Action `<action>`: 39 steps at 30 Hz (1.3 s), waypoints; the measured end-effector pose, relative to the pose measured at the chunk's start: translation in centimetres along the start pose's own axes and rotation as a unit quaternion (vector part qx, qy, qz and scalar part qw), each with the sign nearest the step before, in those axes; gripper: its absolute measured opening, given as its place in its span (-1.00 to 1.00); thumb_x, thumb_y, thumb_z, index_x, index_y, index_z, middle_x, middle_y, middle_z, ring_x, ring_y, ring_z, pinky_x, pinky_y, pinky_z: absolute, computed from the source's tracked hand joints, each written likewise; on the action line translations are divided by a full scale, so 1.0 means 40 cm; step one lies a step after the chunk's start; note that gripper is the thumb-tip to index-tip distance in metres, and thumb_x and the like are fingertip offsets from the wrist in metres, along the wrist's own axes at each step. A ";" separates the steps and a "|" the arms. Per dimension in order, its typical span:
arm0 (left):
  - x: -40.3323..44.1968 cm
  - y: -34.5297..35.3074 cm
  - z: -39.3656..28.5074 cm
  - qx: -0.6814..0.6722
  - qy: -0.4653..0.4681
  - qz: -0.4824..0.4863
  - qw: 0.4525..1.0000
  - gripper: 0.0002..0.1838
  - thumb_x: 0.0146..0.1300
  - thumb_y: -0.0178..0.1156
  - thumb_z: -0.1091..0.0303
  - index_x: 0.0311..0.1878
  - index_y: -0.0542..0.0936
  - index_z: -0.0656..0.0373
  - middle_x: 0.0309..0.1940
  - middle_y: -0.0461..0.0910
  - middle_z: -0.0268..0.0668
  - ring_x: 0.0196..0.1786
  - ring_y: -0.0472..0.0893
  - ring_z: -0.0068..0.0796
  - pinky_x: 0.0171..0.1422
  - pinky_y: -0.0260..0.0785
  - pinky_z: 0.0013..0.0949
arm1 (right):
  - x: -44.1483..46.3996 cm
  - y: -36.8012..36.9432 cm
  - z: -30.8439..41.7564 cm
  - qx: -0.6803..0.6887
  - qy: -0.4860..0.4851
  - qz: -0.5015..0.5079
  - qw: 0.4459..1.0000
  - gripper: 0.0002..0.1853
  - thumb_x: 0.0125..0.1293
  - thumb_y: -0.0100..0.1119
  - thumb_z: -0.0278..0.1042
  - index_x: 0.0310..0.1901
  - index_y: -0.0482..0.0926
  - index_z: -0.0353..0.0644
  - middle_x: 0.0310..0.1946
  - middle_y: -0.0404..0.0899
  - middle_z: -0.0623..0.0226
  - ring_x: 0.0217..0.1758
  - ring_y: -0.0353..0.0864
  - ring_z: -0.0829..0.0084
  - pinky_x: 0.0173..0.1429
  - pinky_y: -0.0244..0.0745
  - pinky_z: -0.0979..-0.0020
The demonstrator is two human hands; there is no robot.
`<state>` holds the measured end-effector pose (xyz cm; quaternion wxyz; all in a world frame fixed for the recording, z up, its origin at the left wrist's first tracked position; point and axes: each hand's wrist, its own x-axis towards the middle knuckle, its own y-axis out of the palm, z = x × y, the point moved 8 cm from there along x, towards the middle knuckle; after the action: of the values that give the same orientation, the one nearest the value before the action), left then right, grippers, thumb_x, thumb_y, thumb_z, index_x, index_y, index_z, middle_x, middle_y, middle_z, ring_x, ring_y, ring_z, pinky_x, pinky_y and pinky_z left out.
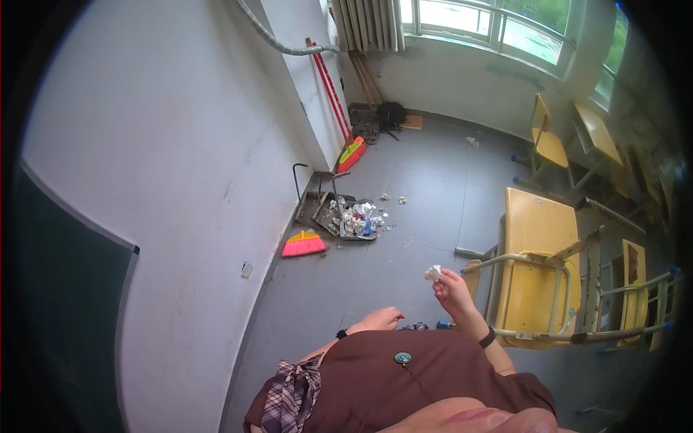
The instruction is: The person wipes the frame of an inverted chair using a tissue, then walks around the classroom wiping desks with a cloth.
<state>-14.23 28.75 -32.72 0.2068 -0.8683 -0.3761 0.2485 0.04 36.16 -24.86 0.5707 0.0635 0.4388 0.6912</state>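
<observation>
My right hand [452,291] is raised in front of me on the right, its fingers pinching a crumpled piece of white paper [433,273]. My left hand [380,318] hangs low near my brown top, with its fingers loosely apart and nothing seen in them. Ahead on the floor lies a dustpan [359,236] heaped with crumpled paper [359,216]. Another dustpan [309,209] stands beside it against the wall. A pink broom head [304,246] rests on the floor just in front of them.
Red-handled brooms [334,97] lean in the wall corner, near a black bag [390,113]. A yellow desk [538,216] and an upturned chair [534,296] stand close on my right. Farther back is another chair [551,148]. Paper scraps [402,200] lie on the grey floor.
</observation>
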 end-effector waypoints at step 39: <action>0.928 -0.338 -0.116 0.101 0.251 0.345 0.899 -0.66 0.15 -0.08 0.40 0.01 0.44 0.19 -0.11 0.43 -0.11 -0.02 0.46 -0.16 0.06 0.33 -0.25 | 0.159 -0.330 0.529 0.111 -0.340 -0.369 0.858 -0.83 0.26 -0.04 -0.48 -0.12 0.44 -0.24 -0.36 0.53 0.34 -0.48 0.43 0.59 -0.44 0.35 0.61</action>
<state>3.08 64.55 -31.93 0.2819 -0.9517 0.0389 0.1151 20.00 52.36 -23.60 0.8867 0.1910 0.2824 0.3124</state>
